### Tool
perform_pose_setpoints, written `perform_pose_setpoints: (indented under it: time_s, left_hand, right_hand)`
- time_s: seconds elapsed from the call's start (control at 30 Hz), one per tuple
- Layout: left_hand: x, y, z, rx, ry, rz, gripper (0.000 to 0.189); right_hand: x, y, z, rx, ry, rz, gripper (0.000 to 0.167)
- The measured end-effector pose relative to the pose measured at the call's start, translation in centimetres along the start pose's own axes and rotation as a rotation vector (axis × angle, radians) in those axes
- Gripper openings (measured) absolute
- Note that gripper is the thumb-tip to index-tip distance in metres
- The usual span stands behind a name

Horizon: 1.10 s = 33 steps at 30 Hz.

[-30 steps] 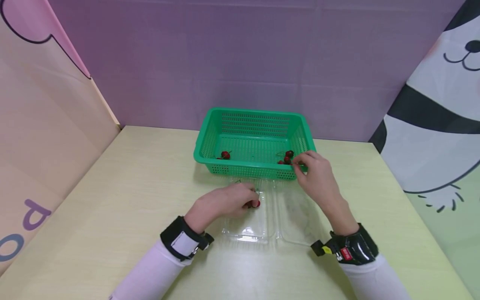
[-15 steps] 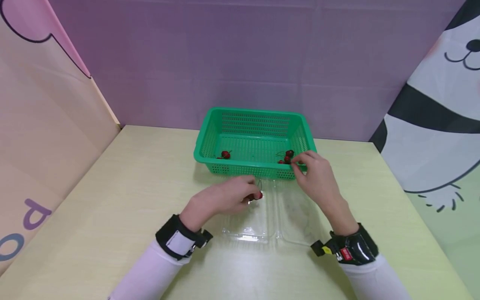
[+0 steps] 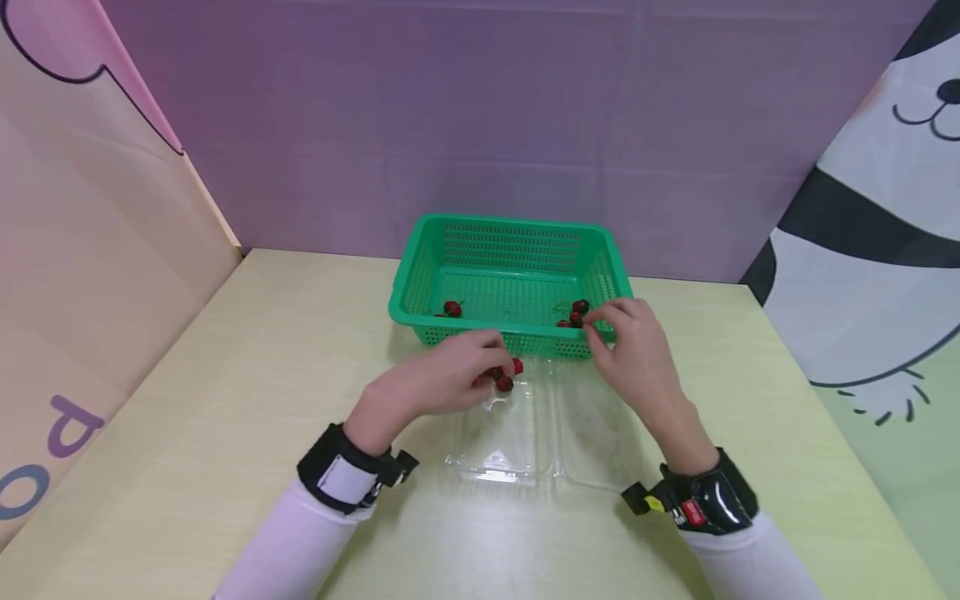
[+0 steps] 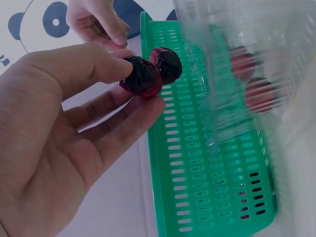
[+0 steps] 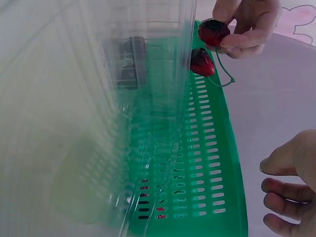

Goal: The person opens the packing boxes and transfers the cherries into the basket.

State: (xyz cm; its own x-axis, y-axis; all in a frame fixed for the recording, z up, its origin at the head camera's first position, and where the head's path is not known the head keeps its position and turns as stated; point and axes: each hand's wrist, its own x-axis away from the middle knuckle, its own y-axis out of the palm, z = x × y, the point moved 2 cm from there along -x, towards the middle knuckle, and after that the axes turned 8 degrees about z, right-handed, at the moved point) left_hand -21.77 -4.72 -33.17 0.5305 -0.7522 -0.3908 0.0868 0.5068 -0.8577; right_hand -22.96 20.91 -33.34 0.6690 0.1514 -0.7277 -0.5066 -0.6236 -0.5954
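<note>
My left hand (image 3: 442, 371) pinches dark red cherries (image 4: 143, 76) between thumb and fingertips, just in front of the basket and above the far end of a clear plastic box (image 3: 495, 450). A green stem (image 5: 229, 79) loops down from them in the right wrist view. The green basket (image 3: 487, 329) holds more cherries, some at its left (image 3: 452, 309) and some at its right (image 3: 577, 318). At the basket's right front rim hovers my right hand (image 3: 641, 354). Its thumb and fingers stand slightly apart in the right wrist view (image 5: 291, 192), with nothing seen between them.
The box lies unfolded, its lid half (image 3: 596, 433) to the right, under my right forearm. Pale wooden tabletop (image 3: 187, 417) surrounds it. A purple backdrop (image 3: 495, 108) stands behind the basket, with printed panels at both sides.
My left hand has risen from the box and moved away from me toward the basket, carrying the cherries. The right hand has stayed at the basket's rim.
</note>
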Motion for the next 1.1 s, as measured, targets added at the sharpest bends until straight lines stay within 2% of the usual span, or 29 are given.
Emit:
perform_pose_setpoints:
  time_s: [0.17,0.33,0.5,0.7,0.87,1.1]
  left_hand:
    - [0.0,-0.5,0.0,0.006,-0.007,0.017,0.026]
    - [0.1,-0.8,-0.1,-0.005,-0.020,0.038,0.024]
    - [0.1,-1.1,-0.4,-0.015,-0.016,0.085,0.022]
    - [0.3,-1.6,-0.8,-0.015,0.028,0.173,0.022]
    - [0.5,-2.0,-1.0,-0.023,0.031,0.207,0.020]
    - [0.6,-2.2,-1.5,-0.029,0.015,0.241,0.019]
  right_hand:
    - [0.0,-0.1,-0.6,0.002,-0.011,-0.001,0.007]
    - [0.1,-0.3,-1.2,0.012,-0.010,-0.044,0.007]
    - [0.4,-0.2,-2.0,0.021,-0.015,-0.135,0.007]
    - [0.9,0.4,-3.1,0.029,-0.061,-0.265,0.008]
    - [1.4,1.1,-3.9,0.029,-0.102,-0.389,0.008]
    - [2.1,2.1,-4.8,0.024,-0.179,-0.434,0.015]
